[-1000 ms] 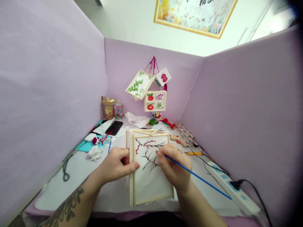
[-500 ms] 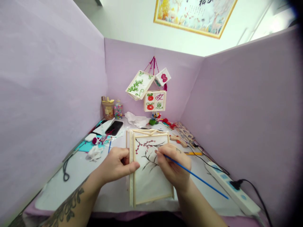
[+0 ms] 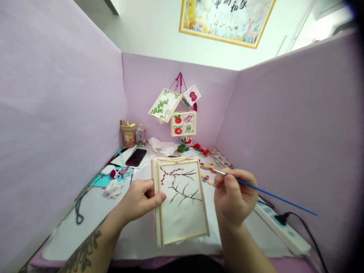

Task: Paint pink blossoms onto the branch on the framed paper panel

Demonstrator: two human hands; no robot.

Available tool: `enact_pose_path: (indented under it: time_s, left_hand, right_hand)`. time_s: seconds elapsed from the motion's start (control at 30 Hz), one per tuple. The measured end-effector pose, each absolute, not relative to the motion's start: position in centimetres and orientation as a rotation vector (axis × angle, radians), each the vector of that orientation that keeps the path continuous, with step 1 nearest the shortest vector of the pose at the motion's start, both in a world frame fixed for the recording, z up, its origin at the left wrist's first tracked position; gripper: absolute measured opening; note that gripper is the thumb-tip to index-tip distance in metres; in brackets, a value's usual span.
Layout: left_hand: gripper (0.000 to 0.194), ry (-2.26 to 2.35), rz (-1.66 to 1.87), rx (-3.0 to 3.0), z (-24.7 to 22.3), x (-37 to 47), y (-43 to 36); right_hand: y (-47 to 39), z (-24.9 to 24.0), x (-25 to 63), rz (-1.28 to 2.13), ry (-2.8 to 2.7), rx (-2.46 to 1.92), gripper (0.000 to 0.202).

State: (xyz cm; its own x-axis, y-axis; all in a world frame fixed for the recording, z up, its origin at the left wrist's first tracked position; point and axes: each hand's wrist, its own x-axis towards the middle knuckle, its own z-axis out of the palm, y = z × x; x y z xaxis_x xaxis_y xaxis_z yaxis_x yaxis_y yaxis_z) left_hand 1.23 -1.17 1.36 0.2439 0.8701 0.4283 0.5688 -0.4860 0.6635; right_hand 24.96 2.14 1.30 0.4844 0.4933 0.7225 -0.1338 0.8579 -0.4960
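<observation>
A wood-edged box frame [image 3: 182, 223] with a white paper panel leans toward me above the table. Dark branches with small pink-red blossoms on the upper one are painted on the panel. My left hand [image 3: 143, 197] grips the frame's left edge, thumb on the front. To the right of the frame, my right hand [image 3: 236, 193] pinches a blue paintbrush [image 3: 273, 195], its tip pointing left, away from the paper. Small paint pots [image 3: 205, 177] sit just behind, between the frame and the brush tip.
A white power strip [image 3: 281, 225] with a plugged black cable lies at the right. A phone [image 3: 136, 157], crumpled tissue [image 3: 113, 188] and yarn are at the left. Jars [image 3: 128, 135] stand at the back. Small decorated frames [image 3: 183, 124] hang on the purple back panel.
My right hand has moved right with the brush, off the painted panel, uncovering the lower branch and the paint pots. My left hand keeps its hold on the frame. The view has shifted slightly.
</observation>
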Motion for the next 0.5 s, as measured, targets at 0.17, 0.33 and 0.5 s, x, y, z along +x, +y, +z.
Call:
enact_pose_path:
  time_s: [0.17, 0.33, 0.5]
  left_hand:
    - [0.04, 1.355, 1.115, 2.148, 1.4, 1.1, -0.9]
    - [0.041, 1.367, 1.127, 2.154, 1.2, 0.8, -0.6]
    - [0.042, 1.384, 1.112, 2.143, 1.0, 0.5, -0.4]
  right_hand:
    - [2.0, -0.1, 28.0, 0.444, -0.947, -0.527, 0.004]
    - [2.1, -2.3, 29.0, 0.468, -0.99, -0.6, 0.004]
    - [1.9, -2.1, 28.0, 0.487, -1.044, -0.574, 0.004]
